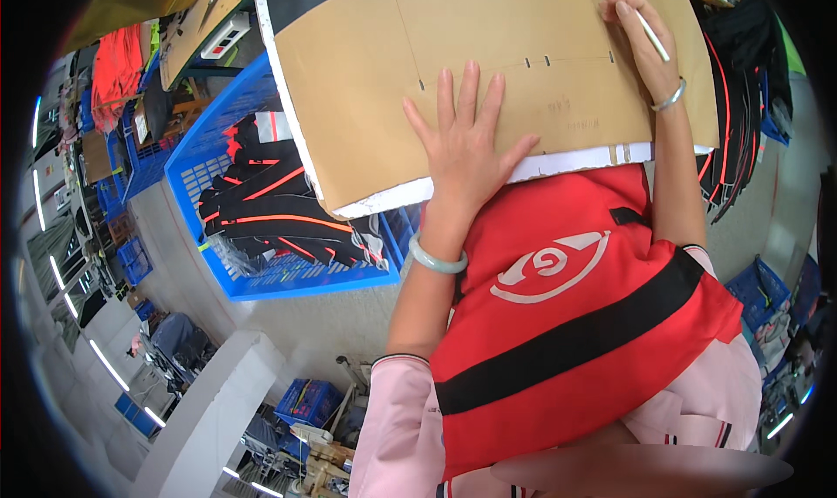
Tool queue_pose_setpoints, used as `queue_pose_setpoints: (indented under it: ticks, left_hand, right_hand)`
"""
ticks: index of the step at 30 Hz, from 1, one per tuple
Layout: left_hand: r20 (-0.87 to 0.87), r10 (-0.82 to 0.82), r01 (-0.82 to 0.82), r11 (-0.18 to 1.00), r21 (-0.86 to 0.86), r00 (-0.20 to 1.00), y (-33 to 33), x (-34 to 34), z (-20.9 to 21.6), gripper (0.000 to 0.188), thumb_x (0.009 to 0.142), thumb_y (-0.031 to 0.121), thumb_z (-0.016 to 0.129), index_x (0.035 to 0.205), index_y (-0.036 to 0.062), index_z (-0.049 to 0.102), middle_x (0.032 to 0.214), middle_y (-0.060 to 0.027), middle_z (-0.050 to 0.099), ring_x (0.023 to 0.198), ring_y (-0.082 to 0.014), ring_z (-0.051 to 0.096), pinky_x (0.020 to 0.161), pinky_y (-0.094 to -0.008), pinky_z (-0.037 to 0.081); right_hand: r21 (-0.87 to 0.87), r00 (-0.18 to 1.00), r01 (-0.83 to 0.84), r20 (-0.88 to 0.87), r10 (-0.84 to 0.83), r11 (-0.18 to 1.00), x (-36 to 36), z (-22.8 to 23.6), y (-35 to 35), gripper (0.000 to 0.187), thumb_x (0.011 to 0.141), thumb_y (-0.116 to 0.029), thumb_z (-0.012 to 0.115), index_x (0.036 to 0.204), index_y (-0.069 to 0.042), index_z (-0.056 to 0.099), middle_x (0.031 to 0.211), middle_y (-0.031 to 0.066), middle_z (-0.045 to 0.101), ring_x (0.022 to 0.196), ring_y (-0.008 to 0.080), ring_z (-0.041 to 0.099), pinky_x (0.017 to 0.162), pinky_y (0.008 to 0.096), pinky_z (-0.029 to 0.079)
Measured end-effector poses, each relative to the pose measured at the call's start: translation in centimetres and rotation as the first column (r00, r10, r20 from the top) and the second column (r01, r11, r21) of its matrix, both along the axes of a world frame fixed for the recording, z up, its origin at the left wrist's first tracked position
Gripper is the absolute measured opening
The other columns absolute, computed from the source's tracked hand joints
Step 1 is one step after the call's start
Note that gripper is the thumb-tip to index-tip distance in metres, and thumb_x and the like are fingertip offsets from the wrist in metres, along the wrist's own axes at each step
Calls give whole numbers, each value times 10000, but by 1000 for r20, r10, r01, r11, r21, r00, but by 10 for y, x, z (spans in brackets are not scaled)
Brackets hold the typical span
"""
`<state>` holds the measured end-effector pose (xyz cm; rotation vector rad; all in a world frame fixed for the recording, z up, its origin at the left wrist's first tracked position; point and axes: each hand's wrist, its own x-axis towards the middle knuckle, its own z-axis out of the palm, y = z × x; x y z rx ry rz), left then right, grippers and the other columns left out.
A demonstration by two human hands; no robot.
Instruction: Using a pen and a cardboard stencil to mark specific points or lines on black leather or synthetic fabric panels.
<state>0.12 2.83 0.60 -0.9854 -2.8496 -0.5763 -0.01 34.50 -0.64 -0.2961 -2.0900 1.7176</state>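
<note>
A large brown cardboard sheet (349, 106) lies in front of me, with thin drawn lines and short dark slots on it. My left hand (462, 149) presses flat on its near part, fingers spread, holding nothing. At the sheet's far right, my right hand (643, 52) grips a slim white pen (652, 36). The pen's tip points to the far left, close to the cardboard; whether it touches cannot be told. Beneath the near edge of the cardboard shows a white layer (593, 156) with a ragged border.
Left of the work surface stands a blue plastic crate (185, 154) full of black cloth pieces (270, 210) with orange stripes. Similar dark striped cloth (737, 88) hangs at the right. A red apron (558, 324) covers my front, close to the surface's near edge.
</note>
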Motion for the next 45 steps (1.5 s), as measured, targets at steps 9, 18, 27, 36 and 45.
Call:
queue_pose_setpoints:
  ticks: [9, 18, 27, 36, 45]
  left_hand:
    - [31, -90, 91, 995, -35, 995, -2, 4, 6, 958, 717, 679, 760, 1500, 190, 503, 1647, -104, 320, 1545, -373, 188, 1119, -789, 75]
    - [79, -154, 154, 988, 5, 985, -10, 11, 10, 960, 675, 599, 829, 1498, 220, 514, 1629, -85, 360, 1510, -398, 282, 1123, -777, 83]
    - [50, -150, 147, 987, 61, 987, -6, 6, 10, 730, 751, 541, 806, 1375, 201, 637, 1538, -95, 484, 1471, -380, 356, 1116, -783, 128]
    - [-79, -178, 190, 961, 201, 981, -8, -17, 17, 297, 914, 308, 721, 1186, 193, 749, 1226, -37, 710, 1163, -268, 662, 1039, -496, 455]
    - [-157, -162, 198, 946, 256, 974, -3, -24, 23, 297, 932, 314, 698, 1193, 181, 745, 1205, -39, 710, 1133, -263, 666, 1014, -470, 480]
  right_hand:
    - [184, 998, -16, 62, 4, 983, 43, -3, -1, 256, 1075, -183, 537, 1207, -4, 666, 1138, 69, 716, 1109, 145, 657, 988, 258, 499]
    - [210, 997, -33, 79, 17, 977, 44, 1, -15, 270, 1085, -188, 516, 1214, -3, 665, 1184, 90, 708, 1108, 153, 663, 1006, 272, 493]
    - [281, 926, 164, -375, -49, 946, 57, 65, -32, 544, 1097, -412, 384, 1269, 58, 596, 1192, 201, 697, 1142, 305, 669, 1103, 409, 435]
    - [282, 879, -472, 83, 469, 835, 88, 137, -101, 180, 1004, -161, 605, 1010, -1, 687, 910, 146, 705, 773, 263, 698, 667, 329, 535]
    - [713, 881, -462, 298, 368, 528, 78, 64, -108, 439, 763, -164, 796, 1172, -103, 649, 1077, 93, 642, 908, 316, 669, 763, 416, 545]
